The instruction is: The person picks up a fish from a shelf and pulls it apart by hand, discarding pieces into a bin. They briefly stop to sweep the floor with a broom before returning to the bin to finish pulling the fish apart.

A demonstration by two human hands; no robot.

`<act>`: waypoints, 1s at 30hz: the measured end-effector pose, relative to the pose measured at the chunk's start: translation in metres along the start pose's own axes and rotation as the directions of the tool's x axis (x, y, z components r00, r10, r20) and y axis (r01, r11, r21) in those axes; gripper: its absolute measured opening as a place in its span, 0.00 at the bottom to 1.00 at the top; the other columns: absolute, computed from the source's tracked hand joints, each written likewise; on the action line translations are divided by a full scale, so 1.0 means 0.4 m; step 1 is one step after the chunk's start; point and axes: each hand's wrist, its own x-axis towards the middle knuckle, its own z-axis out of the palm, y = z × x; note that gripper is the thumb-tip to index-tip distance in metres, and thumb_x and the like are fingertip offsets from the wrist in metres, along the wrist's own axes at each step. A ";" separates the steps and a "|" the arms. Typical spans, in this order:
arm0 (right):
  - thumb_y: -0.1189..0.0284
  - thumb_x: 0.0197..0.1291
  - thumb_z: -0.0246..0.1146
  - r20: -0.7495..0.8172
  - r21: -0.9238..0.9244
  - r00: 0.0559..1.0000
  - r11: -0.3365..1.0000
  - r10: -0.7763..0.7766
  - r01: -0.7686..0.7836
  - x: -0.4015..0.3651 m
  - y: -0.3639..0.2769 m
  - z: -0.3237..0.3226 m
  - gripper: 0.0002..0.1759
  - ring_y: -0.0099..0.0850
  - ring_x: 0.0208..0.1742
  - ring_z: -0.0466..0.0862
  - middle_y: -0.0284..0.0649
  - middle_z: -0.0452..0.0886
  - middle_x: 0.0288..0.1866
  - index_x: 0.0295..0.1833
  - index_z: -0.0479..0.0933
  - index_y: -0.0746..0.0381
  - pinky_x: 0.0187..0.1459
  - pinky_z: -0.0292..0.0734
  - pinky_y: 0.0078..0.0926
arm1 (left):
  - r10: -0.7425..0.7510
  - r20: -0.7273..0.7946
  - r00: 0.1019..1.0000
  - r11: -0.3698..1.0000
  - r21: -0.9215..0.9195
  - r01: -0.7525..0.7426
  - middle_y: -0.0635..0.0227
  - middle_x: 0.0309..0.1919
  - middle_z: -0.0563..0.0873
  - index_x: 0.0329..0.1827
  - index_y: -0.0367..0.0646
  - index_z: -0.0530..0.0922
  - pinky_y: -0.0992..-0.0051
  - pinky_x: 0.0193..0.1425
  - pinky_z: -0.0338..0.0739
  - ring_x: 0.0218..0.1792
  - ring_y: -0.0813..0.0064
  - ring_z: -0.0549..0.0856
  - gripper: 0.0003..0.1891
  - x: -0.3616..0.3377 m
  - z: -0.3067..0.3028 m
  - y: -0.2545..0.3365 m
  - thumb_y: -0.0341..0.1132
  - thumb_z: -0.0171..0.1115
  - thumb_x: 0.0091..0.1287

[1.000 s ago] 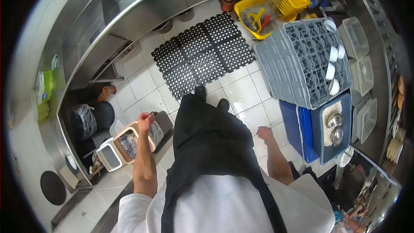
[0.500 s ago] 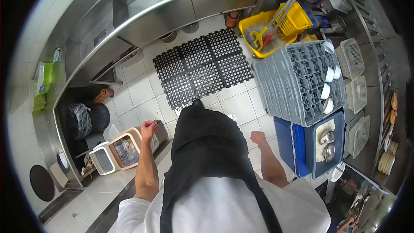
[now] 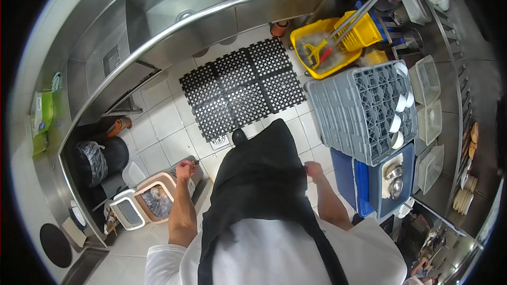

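Observation:
My left hand (image 3: 185, 170) is closed, fingers pinched together, beside the beige-rimmed bin (image 3: 172, 183). A small dark bit sticks out of its fingertips, too small to name. On the other side of the black apron (image 3: 257, 169), my right hand (image 3: 313, 169) hangs close to the apron's edge. Its fingers are loosely curled in, and nothing shows in them. Inside the beige bin lies a clear plastic liner (image 3: 158, 201) with some waste. A white-rimmed bin (image 3: 128, 210) stands just left of it.
Ahead lies a black rubber mat (image 3: 240, 87) below a steel sink (image 3: 179, 2). A yellow mop bucket (image 3: 317, 68) stands at its right. Grey dish racks (image 3: 343, 113) with several white bowls and a blue tub (image 3: 375, 192) with metal bowls are to my right. A black bin (image 3: 119, 150) sits under the left counter.
My view has shifted forward, so more of the sink shows. My left hand remains closed beside the beige bin. My right hand has come nearer the apron.

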 end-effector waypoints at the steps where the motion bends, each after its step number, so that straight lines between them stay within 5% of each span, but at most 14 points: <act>1: 0.64 0.63 0.65 0.138 -0.091 0.985 0.989 -0.103 0.116 0.030 0.027 -0.019 0.14 0.26 0.36 0.84 0.39 0.84 0.35 0.45 0.83 0.64 0.36 0.78 0.23 | 0.018 0.013 1.000 0.999 -0.036 -0.018 0.64 0.25 0.82 0.38 0.40 0.74 0.73 0.20 0.75 0.19 0.73 0.80 0.08 0.017 0.016 0.030 0.23 0.64 0.60; 3: 0.65 0.62 0.65 0.287 -0.757 0.924 0.531 -0.253 0.380 0.099 0.041 -0.021 0.14 0.27 0.35 0.83 0.39 0.84 0.32 0.41 0.83 0.66 0.34 0.77 0.25 | 0.089 0.029 0.996 0.996 -0.026 -0.088 0.64 0.26 0.82 0.39 0.40 0.75 0.74 0.21 0.77 0.21 0.73 0.81 0.08 0.063 0.052 0.095 0.24 0.65 0.60; 4: 0.65 0.61 0.65 0.104 -0.503 0.993 0.864 0.054 0.005 0.078 0.001 -0.015 0.15 0.29 0.34 0.82 0.38 0.84 0.33 0.41 0.84 0.68 0.36 0.77 0.30 | 0.140 0.037 0.989 0.990 -0.007 -0.140 0.64 0.26 0.83 0.40 0.39 0.75 0.74 0.23 0.78 0.22 0.73 0.82 0.09 0.078 0.059 0.106 0.25 0.66 0.60; 5: 0.65 0.61 0.65 0.119 -0.521 0.990 0.854 0.072 0.000 0.107 -0.020 -0.027 0.15 0.29 0.34 0.82 0.38 0.84 0.33 0.41 0.84 0.68 0.36 0.77 0.30 | 0.177 0.034 0.984 0.984 0.013 -0.178 0.65 0.27 0.83 0.41 0.39 0.76 0.75 0.24 0.79 0.23 0.74 0.83 0.09 0.075 0.063 0.098 0.26 0.66 0.60; 7: 0.65 0.61 0.60 -0.028 -0.053 0.972 0.971 0.232 -0.233 0.184 0.024 -0.027 0.14 0.36 0.31 0.83 0.46 0.83 0.30 0.37 0.83 0.65 0.34 0.77 0.40 | 0.167 -0.016 0.986 0.986 -0.004 -0.167 0.64 0.28 0.84 0.42 0.38 0.76 0.76 0.26 0.80 0.25 0.73 0.85 0.09 0.084 0.078 0.122 0.26 0.66 0.61; 8: 0.67 0.61 0.59 0.113 -0.289 0.984 0.943 -0.137 0.164 0.336 0.189 -0.104 0.12 0.33 0.27 0.79 0.41 0.81 0.28 0.36 0.82 0.65 0.29 0.74 0.38 | 0.151 -0.081 0.985 0.988 -0.017 -0.153 0.64 0.29 0.84 0.42 0.37 0.76 0.76 0.26 0.81 0.26 0.73 0.85 0.09 0.045 0.102 0.171 0.26 0.66 0.61; 10: 0.66 0.62 0.58 0.083 0.037 0.983 0.985 0.166 -0.170 0.180 -0.129 -0.056 0.12 0.26 0.29 0.77 0.35 0.79 0.28 0.38 0.82 0.62 0.29 0.72 0.31 | 0.128 -0.153 0.980 0.991 -0.024 -0.133 0.63 0.30 0.84 0.41 0.37 0.76 0.76 0.27 0.81 0.26 0.74 0.86 0.08 0.005 0.138 0.215 0.25 0.65 0.61; 16: 0.67 0.65 0.59 -0.177 0.218 0.947 0.949 0.269 -0.229 0.036 -0.279 -0.119 0.09 0.28 0.31 0.84 0.39 0.82 0.33 0.41 0.78 0.62 0.32 0.81 0.26 | 0.053 -0.056 0.997 0.997 -0.052 -0.056 0.62 0.30 0.84 0.41 0.37 0.75 0.78 0.25 0.80 0.25 0.73 0.86 0.07 0.087 0.162 0.177 0.22 0.64 0.62; 19: 0.66 0.65 0.59 -0.136 0.311 0.927 0.904 0.348 -0.294 -0.073 -0.029 -0.225 0.10 0.29 0.27 0.84 0.38 0.82 0.30 0.42 0.79 0.60 0.30 0.81 0.27 | 0.045 0.036 0.998 0.998 -0.035 -0.044 0.65 0.27 0.84 0.38 0.38 0.77 0.76 0.24 0.80 0.23 0.75 0.83 0.04 0.128 0.254 0.171 0.22 0.60 0.62; 21: 0.66 0.65 0.59 -0.380 0.317 0.782 0.863 0.495 -0.392 -0.241 0.084 -0.181 0.08 0.28 0.28 0.86 0.37 0.83 0.29 0.41 0.80 0.58 0.27 0.80 0.26 | 0.259 0.313 0.914 0.963 -0.156 -0.220 0.67 0.27 0.83 0.36 0.40 0.78 0.75 0.25 0.79 0.23 0.77 0.81 0.02 0.205 0.322 0.107 0.25 0.61 0.61; 23: 0.69 0.63 0.62 -0.205 0.434 0.908 0.866 0.364 -0.249 -0.401 0.363 -0.191 0.06 0.30 0.24 0.85 0.37 0.83 0.26 0.36 0.80 0.58 0.22 0.78 0.28 | 0.176 0.485 0.857 0.981 -0.018 -0.192 0.65 0.34 0.84 0.44 0.43 0.77 0.68 0.35 0.85 0.33 0.70 0.85 0.09 0.236 0.439 0.113 0.32 0.66 0.65; 25: 0.77 0.58 0.64 -0.275 0.632 0.786 0.720 0.554 -0.286 -0.518 0.512 -0.066 0.11 0.26 0.21 0.72 0.32 0.63 0.18 0.25 0.71 0.55 0.17 0.63 0.22 | 0.026 0.551 0.834 0.982 0.143 -0.126 0.68 0.29 0.83 0.41 0.42 0.79 0.74 0.31 0.82 0.27 0.75 0.82 0.08 0.163 0.568 0.181 0.29 0.69 0.61; 27: 0.79 0.55 0.64 -0.437 0.364 0.696 0.820 0.569 -0.442 -0.655 0.598 0.083 0.11 0.29 0.24 0.79 0.37 0.70 0.17 0.23 0.73 0.57 0.19 0.69 0.28 | -0.022 0.696 0.718 0.944 0.251 -0.214 0.65 0.36 0.84 0.46 0.44 0.77 0.73 0.34 0.83 0.32 0.73 0.84 0.11 0.156 0.618 0.177 0.29 0.69 0.62; 30: 0.67 0.64 0.59 -0.309 0.555 0.568 0.630 0.762 -0.544 -0.685 0.742 0.236 0.15 0.34 0.20 0.82 0.42 0.82 0.22 0.28 0.79 0.65 0.19 0.77 0.33 | -0.130 0.714 0.689 0.887 0.393 -0.241 0.68 0.36 0.83 0.43 0.44 0.76 0.72 0.40 0.85 0.35 0.73 0.84 0.10 0.104 0.682 0.215 0.29 0.68 0.62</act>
